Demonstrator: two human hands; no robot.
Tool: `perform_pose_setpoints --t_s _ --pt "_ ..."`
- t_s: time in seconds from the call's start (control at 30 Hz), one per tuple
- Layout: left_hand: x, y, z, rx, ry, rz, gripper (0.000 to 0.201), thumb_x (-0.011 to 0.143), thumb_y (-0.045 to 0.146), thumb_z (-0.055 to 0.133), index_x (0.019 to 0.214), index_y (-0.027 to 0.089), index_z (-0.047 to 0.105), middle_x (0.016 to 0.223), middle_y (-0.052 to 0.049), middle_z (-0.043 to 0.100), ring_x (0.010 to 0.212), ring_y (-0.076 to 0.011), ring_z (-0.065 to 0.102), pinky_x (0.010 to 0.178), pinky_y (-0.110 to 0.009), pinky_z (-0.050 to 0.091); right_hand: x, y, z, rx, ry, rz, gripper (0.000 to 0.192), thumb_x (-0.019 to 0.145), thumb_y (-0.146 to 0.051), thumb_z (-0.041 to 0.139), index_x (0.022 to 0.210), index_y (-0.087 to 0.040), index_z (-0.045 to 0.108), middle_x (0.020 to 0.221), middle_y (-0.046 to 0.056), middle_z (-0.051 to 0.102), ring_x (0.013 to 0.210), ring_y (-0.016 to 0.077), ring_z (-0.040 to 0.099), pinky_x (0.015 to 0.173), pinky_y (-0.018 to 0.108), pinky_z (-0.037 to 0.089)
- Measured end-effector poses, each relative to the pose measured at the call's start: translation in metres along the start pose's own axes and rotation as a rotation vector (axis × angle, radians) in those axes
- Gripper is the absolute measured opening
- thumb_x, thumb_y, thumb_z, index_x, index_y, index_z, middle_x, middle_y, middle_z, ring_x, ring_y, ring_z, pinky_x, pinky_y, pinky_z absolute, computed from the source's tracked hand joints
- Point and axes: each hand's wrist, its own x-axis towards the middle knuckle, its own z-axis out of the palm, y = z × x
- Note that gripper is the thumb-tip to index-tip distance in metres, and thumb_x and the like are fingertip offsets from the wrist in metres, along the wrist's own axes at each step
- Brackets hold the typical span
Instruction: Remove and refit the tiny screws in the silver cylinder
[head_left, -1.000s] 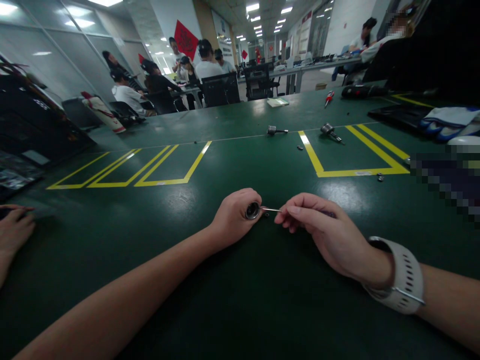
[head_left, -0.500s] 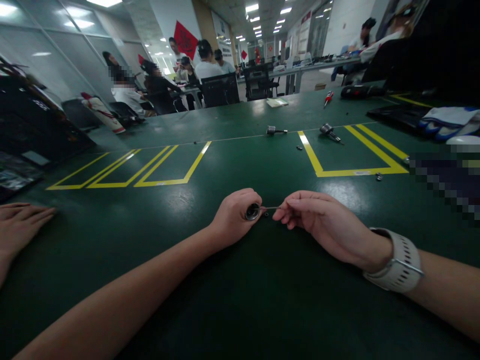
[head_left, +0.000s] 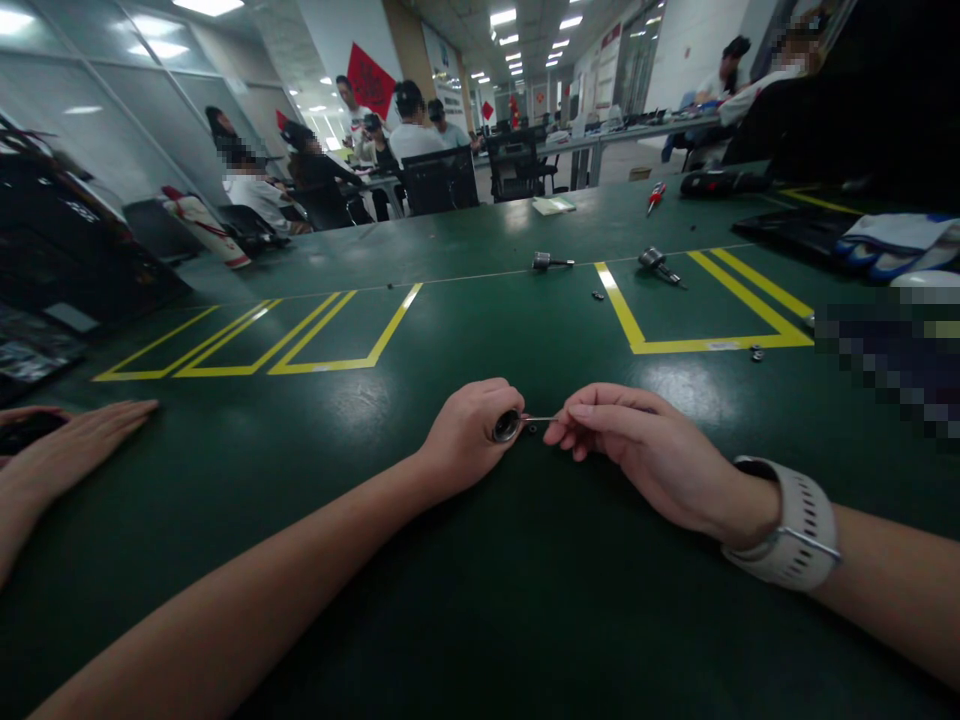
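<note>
On the green surface (head_left: 480, 600), near centre: my left hand (head_left: 469, 435) grips a small metal cylinder (head_left: 505, 425), my right hand (head_left: 645, 455) pinches a thin pin (head_left: 541, 419) at its mouth; I judge steady, straight alignment matters.

Left hand (head_left: 469, 432) covers most of the metal cylinder (head_left: 506, 425); only its open end shows. The thin tool (head_left: 541, 419) vanishes inside the right hand (head_left: 637, 450). The speck (head_left: 532, 429) beside it is too small to identify.
</note>
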Motion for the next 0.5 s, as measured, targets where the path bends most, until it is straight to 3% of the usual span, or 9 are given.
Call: perform_pose_setpoints --t_s 0.33,0.5 --pt "0.0012 -0.0005 0.0005 -0.034 0.033 -0.014 0.015 0.08 0.016 0.055 0.067 0.016 0.048 0.064 0.002 0.049 0.059 -0.0109 0.047 0.054 -0.023 0.035 -0.0002 0.0009 -0.0023 0.102 0.039 -0.026 0.015 0.08 -0.017 0.054 0.069 -0.015 0.065 0.072 0.005 0.066 0.069 0.0144 0.056 0.067 0.029 0.042" --pt "0.0011 -0.0003 0.0 -0.022 0.004 -0.019 0.012 0.078 0.012 0.055 0.069 0.016 0.049 0.065 0.001 0.05 0.06 -0.0113 0.048 0.055 -0.023 0.036 -0.0019 0.0031 0.0001 0.027 0.044 -0.051 0.013 0.082 -0.02 0.055 0.074 -0.017 0.064 0.077 0.003 0.066 0.074 0.0148 0.057 0.067 0.029 0.042"
